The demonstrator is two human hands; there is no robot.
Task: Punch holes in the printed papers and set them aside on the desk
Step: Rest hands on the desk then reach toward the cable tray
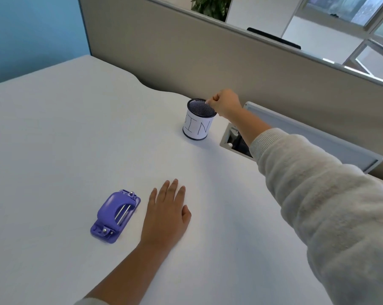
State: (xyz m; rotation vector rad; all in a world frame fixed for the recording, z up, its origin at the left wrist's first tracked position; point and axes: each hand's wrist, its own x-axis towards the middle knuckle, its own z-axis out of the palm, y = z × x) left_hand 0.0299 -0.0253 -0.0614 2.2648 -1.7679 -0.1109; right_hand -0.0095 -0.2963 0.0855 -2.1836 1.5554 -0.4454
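A purple hole punch (115, 217) lies on the white desk (54, 139), near the front left. My left hand (166, 213) rests flat on the desk just right of the punch, fingers spread, holding nothing. My right hand (224, 103) reaches far forward to the rim of a black mesh cup (199, 118) wrapped in a white label reading "BIN". Its fingers are pinched together over the cup's opening; whether something tiny sits between them I cannot tell. No printed papers are in view.
A beige partition wall (208, 62) runs along the desk's back edge. An open cable hatch with a raised grey lid (296, 133) sits right of the cup, under my right forearm. A blue wall stands at the far left.
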